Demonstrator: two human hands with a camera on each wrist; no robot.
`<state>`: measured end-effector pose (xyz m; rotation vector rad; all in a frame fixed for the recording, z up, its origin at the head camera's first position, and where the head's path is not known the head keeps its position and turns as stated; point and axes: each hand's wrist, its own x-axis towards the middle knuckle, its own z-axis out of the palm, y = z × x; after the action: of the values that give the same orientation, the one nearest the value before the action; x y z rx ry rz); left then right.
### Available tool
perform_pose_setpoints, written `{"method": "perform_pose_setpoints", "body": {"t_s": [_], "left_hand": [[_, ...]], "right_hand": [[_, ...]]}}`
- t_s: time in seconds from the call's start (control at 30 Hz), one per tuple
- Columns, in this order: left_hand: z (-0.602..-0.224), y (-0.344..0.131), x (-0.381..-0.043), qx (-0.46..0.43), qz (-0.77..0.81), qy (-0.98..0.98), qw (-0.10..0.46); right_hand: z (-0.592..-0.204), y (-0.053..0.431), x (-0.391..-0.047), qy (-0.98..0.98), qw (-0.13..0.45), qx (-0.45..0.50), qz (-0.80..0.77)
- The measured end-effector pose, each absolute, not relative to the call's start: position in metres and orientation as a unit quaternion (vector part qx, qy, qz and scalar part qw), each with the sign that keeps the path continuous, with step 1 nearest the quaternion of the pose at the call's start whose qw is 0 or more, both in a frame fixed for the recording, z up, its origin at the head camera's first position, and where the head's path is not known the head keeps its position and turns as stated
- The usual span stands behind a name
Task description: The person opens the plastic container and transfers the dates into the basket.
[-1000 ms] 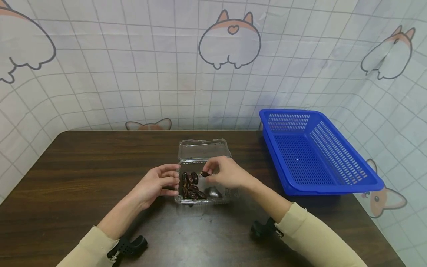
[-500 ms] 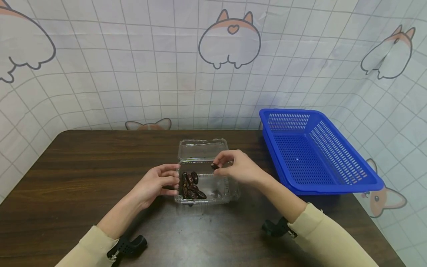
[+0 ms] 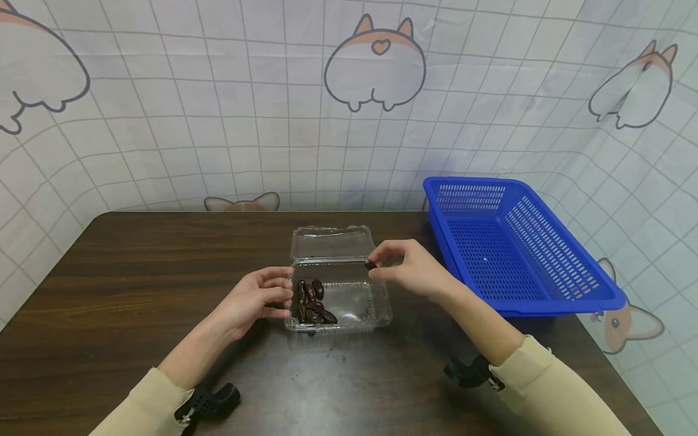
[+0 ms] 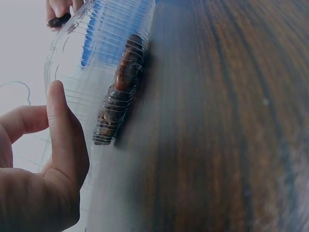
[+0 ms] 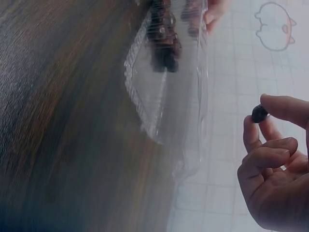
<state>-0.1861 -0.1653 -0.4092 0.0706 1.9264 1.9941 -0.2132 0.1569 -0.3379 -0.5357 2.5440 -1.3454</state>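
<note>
Dark date (image 3: 370, 264), one: held aloft at the far right corner of the clear box (image 3: 354, 306).

Sleeves (image 3: 143, 412), two, cream: at the near edge, each with a black wrist mount (image 3: 215, 401) beside its cuff.

Table (image 3: 163, 260), dark wood grain: bare strip between the forearms, running up to the box's near wall; broad bare stretch left of the left hand (image 3: 259, 300).

Clear box, plastic, ribbed: other dark dates (image 3: 313, 306) bunched along its left side; bare floor to the right.

Lid (image 3: 331, 244), clear: folded back beyond the box, short of the table's far edge.

Basket (image 3: 485, 260), blue, perforated: at right, apart from the box, a strip of tabletop between them; left rim near the right hand (image 3: 411, 266).

Backdrop (image 3: 349, 139), white, gridded, printed with cartoon animals: beyond the table.

Left hand: fingers loosely spread, tips at the box's left wall, grip relaxed.

Right hand: thumb and fingertips nearly together, pinching the single date; remaining fingers bent inward, palm unfilled.
</note>
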Motion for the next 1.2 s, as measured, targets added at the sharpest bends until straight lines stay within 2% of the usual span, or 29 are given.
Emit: {"method": "perform_pose_setpoints", "body": {"t_s": [0.37,0.77,1.2], "left_hand": [[-0.410,-0.165,-0.186,0.025,0.710,0.679,0.184],[-0.411,-0.166,-0.187,0.026,0.712,0.677,0.184],[-0.409,-0.166,-0.186,0.024,0.711,0.678,0.185]], "right_hand": [[-0.334,0.174,-0.212,0.869,0.102,-0.153,-0.460],[-0.320,0.196,-0.206,0.859,0.127,-0.097,-0.487],[-0.310,0.236,-0.200,0.856,0.099,-0.069,-0.503]]}}
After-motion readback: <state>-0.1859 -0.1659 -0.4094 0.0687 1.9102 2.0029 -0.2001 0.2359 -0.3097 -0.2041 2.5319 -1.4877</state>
